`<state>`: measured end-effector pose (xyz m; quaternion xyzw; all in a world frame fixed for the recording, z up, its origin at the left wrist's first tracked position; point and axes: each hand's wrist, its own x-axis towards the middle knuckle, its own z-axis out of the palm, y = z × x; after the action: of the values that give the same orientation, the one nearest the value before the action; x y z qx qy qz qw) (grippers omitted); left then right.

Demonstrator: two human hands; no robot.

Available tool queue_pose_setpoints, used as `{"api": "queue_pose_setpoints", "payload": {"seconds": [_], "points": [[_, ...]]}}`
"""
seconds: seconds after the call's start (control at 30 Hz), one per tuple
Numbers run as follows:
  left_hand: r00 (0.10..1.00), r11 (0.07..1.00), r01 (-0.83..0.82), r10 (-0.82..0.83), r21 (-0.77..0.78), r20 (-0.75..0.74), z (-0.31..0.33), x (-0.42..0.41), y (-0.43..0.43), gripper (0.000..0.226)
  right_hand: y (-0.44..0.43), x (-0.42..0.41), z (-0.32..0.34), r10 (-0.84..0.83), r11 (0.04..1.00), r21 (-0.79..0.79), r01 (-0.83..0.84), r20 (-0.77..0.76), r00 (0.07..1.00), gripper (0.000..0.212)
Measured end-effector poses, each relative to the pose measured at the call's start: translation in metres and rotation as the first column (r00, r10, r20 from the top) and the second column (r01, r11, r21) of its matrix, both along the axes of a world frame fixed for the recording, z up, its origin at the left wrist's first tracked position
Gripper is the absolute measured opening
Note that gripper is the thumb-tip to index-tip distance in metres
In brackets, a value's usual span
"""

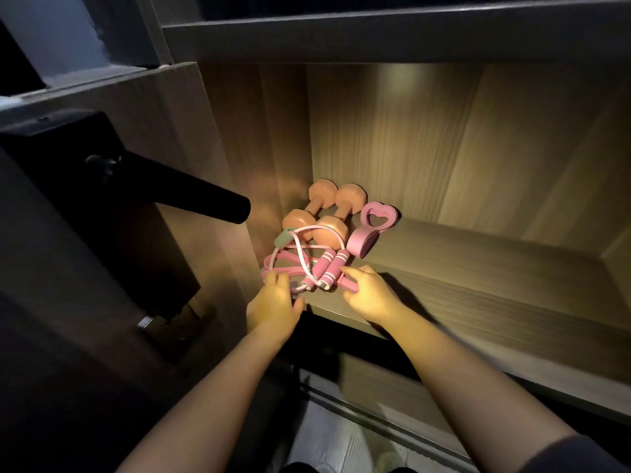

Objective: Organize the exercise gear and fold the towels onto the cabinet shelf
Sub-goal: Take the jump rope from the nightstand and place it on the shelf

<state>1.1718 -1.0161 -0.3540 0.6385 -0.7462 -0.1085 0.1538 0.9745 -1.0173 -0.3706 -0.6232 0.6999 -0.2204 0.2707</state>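
Note:
Two peach dumbbells (319, 209) lie side by side in the back left corner of the wooden cabinet shelf (478, 288). A pink heart-shaped grip ring (370, 227) lies to their right. In front of them sits a pink jump rope (327, 268) with its striped handles together, tangled over a pink resistance band (276, 269). My left hand (275, 305) touches the band's left end with its fingers extended. My right hand (367, 293) grips the band's right end just below the rope handles. No towels are in view.
A black cylindrical bar (205, 199) on a dark mount juts toward the shelf from the left. The shelf's left wall stands close behind the dumbbells. An upper shelf board (375, 39) overhangs. A lower ledge and the floor show beneath my arms.

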Motion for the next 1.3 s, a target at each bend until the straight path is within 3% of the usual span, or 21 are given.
{"api": "queue_pose_setpoints", "payload": {"seconds": [0.07,0.23,0.33,0.43,0.6,0.73,0.97,1.17,1.3], "points": [[0.999,1.0,0.003,-0.004,-0.024,-0.036,0.005,0.0,0.008,0.039,0.011,-0.002,0.006,0.008,1.0,-0.004,-0.008,-0.052,0.999,0.058],[0.992,0.987,0.106,-0.113,-0.119,-0.053,0.023,-0.005,0.042,0.044,0.056,-0.011,0.028,0.011,0.999,-0.043,-0.028,-0.348,0.937,0.06],[0.987,0.974,0.158,-0.15,-0.163,0.063,0.026,-0.009,0.063,0.06,0.084,-0.017,0.03,0.002,1.0,-0.026,-0.015,-0.441,0.897,0.065],[0.962,0.983,0.158,-0.131,-0.098,0.24,0.017,-0.017,0.078,0.076,0.099,-0.024,0.026,-0.027,0.999,-0.043,0.006,-0.517,0.856,0.069],[0.921,0.977,0.209,-0.18,-0.046,0.345,0.002,-0.04,0.083,0.082,0.107,-0.042,0.013,-0.071,0.997,-0.061,0.042,-0.64,0.765,0.074],[0.905,0.969,0.248,-0.224,-0.02,0.362,0.022,-0.065,0.079,0.078,0.102,-0.067,0.037,-0.059,0.995,0.021,0.096,-0.66,0.749,0.075],[0.891,0.926,0.333,-0.371,0.179,0.262,0.119,-0.101,0.111,0.071,0.162,-0.097,0.142,0.026,0.985,0.158,0.069,-0.537,0.843,0.072],[0.856,0.848,0.422,-0.489,0.32,0.168,0.177,-0.123,0.153,0.07,0.247,-0.112,0.215,-0.092,0.949,0.209,0.236,-0.532,0.842,0.07],[0.697,0.72,0.602,-0.685,0.346,0.214,0.202,-0.161,0.166,0.069,0.293,-0.137,0.241,-0.232,0.92,0.161,0.358,-0.515,0.826,0.069]]}}
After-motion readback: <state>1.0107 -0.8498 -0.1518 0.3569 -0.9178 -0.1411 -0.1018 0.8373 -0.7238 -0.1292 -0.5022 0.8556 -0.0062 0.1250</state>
